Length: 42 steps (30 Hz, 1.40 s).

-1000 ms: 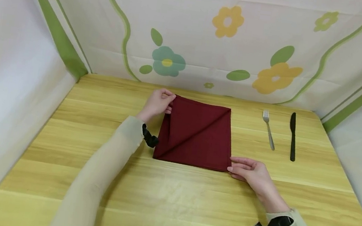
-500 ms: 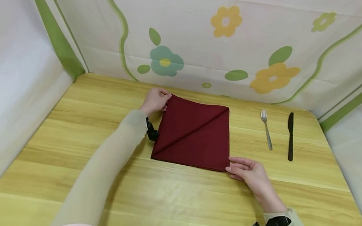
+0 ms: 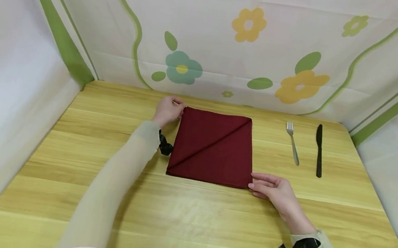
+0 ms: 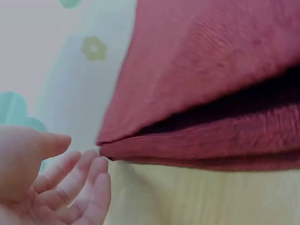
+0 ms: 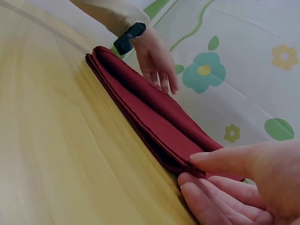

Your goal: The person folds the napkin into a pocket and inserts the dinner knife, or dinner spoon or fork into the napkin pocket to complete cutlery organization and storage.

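A dark red cloth napkin (image 3: 214, 149), folded into a square with a diagonal fold across its top, lies on the wooden table. At its far left corner is my left hand (image 3: 169, 111). In the left wrist view, the thumb of that left hand (image 4: 61, 183) stands apart from the fingers, whose tips are right at the napkin's corner (image 4: 122, 145). My right hand (image 3: 274, 192) pinches the near right corner. The right wrist view has this right hand (image 5: 243, 183) with its thumb on top of the layered napkin (image 5: 150, 117) and fingers under the edge.
To the napkin's right lie a silver fork (image 3: 292, 142) and, beyond it, a black knife (image 3: 319, 150). A flower-printed curtain (image 3: 214, 38) rises behind the wooden table (image 3: 179, 217), and white fabric walls (image 3: 13, 74) close in both sides.
The top flap's far left corner has been drawn left and down onto the napkin's corner. My left hand has shifted slightly left and let go; the right hand stays in place.
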Tool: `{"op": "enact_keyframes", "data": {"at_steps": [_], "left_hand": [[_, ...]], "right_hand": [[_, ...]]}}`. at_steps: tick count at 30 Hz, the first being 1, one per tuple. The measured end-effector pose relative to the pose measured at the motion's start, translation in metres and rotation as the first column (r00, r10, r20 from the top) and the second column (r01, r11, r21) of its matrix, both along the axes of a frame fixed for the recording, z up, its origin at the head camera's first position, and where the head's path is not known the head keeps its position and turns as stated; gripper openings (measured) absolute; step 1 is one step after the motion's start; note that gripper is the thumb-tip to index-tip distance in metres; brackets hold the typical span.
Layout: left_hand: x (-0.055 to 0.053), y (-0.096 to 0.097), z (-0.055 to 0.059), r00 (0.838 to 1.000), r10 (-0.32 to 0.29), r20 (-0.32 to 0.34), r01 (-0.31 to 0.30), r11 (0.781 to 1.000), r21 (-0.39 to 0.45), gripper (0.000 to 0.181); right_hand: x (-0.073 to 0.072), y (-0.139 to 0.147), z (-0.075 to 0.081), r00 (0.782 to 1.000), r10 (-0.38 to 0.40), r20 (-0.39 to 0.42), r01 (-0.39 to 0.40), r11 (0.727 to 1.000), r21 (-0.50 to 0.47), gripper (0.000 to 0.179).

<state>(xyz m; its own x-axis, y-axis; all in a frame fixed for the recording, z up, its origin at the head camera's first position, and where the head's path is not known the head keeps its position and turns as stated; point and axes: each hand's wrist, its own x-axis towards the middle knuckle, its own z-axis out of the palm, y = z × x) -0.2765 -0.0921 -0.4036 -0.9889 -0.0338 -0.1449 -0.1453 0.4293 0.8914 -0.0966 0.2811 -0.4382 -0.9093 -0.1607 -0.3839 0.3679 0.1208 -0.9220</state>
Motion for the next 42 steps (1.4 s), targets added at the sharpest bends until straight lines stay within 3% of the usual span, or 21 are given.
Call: {"op": "enact_keyframes", "data": {"at_steps": [5,9,12,16,20,24,27,32,42], "left_hand": [[0.015,-0.011,0.013,0.998,-0.063,-0.027,0.065,0.996,0.061,0.035],[0.037,-0.023,0.023,0.988,-0.133,-0.076,0.137,0.990,0.041,0.035],[0.060,-0.031,0.023,0.978,-0.186,-0.100,0.185,0.983,-0.011,0.034],[0.094,-0.042,0.019,0.966,-0.245,-0.078,0.239,0.968,-0.076,0.033],[0.125,-0.047,0.013,0.965,-0.258,-0.039,0.253,0.962,-0.098,0.030],[0.146,-0.048,0.005,0.968,-0.251,-0.028,0.248,0.965,-0.089,0.025],[0.157,-0.047,-0.002,0.968,-0.251,-0.017,0.249,0.966,-0.075,0.024],[0.166,-0.039,-0.009,0.971,-0.235,0.041,0.238,0.968,-0.078,0.032],[0.169,-0.033,-0.013,0.972,-0.222,0.074,0.224,0.974,-0.033,0.014]], "right_hand": [[-0.005,0.012,0.009,0.998,0.059,-0.023,-0.057,0.995,0.078,0.059],[-0.023,0.026,0.026,0.990,0.104,-0.093,-0.086,0.979,0.184,0.061],[-0.046,0.032,0.039,0.983,0.109,-0.145,-0.077,0.975,0.211,0.060],[-0.083,0.035,0.048,0.972,0.128,-0.196,-0.091,0.978,0.186,0.055],[-0.121,0.033,0.050,0.971,0.141,-0.195,-0.106,0.978,0.179,0.053],[-0.151,0.029,0.045,0.976,0.133,-0.172,-0.106,0.982,0.155,0.053],[-0.168,0.025,0.037,0.979,0.134,-0.153,-0.114,0.984,0.138,0.055],[-0.185,0.018,0.026,0.984,0.116,-0.138,-0.091,0.981,0.172,0.053],[-0.202,-0.004,0.016,0.987,0.114,-0.110,-0.084,0.966,0.244,0.044]]}}
